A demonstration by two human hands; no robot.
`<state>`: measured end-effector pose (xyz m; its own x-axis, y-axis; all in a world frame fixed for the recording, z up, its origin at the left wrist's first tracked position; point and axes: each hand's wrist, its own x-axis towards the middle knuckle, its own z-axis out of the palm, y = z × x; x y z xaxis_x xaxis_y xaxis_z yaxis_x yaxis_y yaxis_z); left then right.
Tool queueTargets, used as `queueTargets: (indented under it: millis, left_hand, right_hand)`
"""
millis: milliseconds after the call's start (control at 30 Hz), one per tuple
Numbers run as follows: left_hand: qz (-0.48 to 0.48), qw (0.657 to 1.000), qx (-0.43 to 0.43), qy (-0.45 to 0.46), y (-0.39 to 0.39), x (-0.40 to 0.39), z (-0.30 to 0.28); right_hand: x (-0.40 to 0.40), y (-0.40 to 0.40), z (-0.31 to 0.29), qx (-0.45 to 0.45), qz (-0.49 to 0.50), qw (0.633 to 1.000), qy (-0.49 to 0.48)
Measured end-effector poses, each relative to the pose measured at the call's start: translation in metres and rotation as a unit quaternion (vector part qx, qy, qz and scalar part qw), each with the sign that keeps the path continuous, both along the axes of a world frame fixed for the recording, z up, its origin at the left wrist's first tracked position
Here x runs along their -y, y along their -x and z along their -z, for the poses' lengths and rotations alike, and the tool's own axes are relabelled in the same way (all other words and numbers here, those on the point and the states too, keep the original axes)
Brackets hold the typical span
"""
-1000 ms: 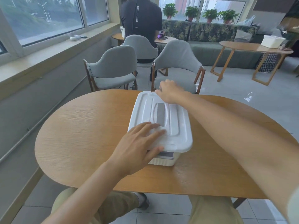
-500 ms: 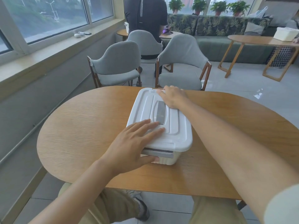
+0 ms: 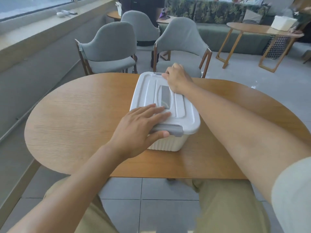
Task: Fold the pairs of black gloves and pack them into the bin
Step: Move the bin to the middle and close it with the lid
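Note:
A white ribbed bin (image 3: 170,143) stands on the round wooden table (image 3: 75,115) with its white lid (image 3: 183,113) on. No black gloves are visible; the inside of the bin is hidden. My left hand (image 3: 136,130) lies flat on the near end of the lid, fingers straight, with the thumb pressing under the grey near latch (image 3: 175,132). My right hand (image 3: 178,78) is at the far end, its fingers curled over the lid's far edge beside a grey far latch (image 3: 158,73).
Two grey chairs (image 3: 107,47) (image 3: 181,41) stand just beyond the table's far edge. A person in dark clothes (image 3: 143,7) stands behind them. A second wooden table (image 3: 262,31) with a white box is at the back right.
The near grey latch, hanging below the lid before, now sits up against the lid's rim with my left thumb under it. My right hand stays at the far edge.

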<state>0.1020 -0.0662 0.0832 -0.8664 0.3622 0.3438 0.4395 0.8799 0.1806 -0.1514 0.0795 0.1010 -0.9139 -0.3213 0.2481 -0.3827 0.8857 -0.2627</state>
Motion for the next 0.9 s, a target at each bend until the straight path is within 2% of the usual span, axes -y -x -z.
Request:
queueTargets:
  millis: [200,333,467,600,700,767,900]
  left_hand:
    - [-0.011,0.999,0.004,-0.052,0.005,-0.002,-0.015]
    - [-0.019,0.999,0.0,-0.04,0.034,-0.006,-0.036]
    - [-0.034,0.989,0.067,-0.126,0.064,-0.009,-0.035]
    - [-0.049,0.992,0.089,-0.072,0.086,-0.012,-0.033]
    - [-0.079,0.99,0.113,-0.036,0.11,-0.016,-0.035]
    - [-0.096,0.988,0.112,-0.045,0.119,-0.017,-0.035]
    - [-0.104,0.986,0.109,-0.068,0.112,-0.02,-0.035]
  right_hand:
    - [0.001,0.001,0.002,-0.012,0.003,1.0,-0.005]
    - [-0.002,0.003,0.004,-0.035,-0.008,0.999,-0.008]
    - [-0.003,0.001,0.005,-0.078,-0.01,0.997,-0.017]
    - [0.001,-0.009,0.0,-0.178,0.015,0.984,-0.003]
    - [0.001,-0.013,-0.002,-0.131,0.024,0.99,-0.035]
    - [0.0,-0.012,0.002,-0.119,0.029,0.99,-0.066]
    - [0.008,-0.013,0.001,-0.133,0.041,0.99,-0.017]
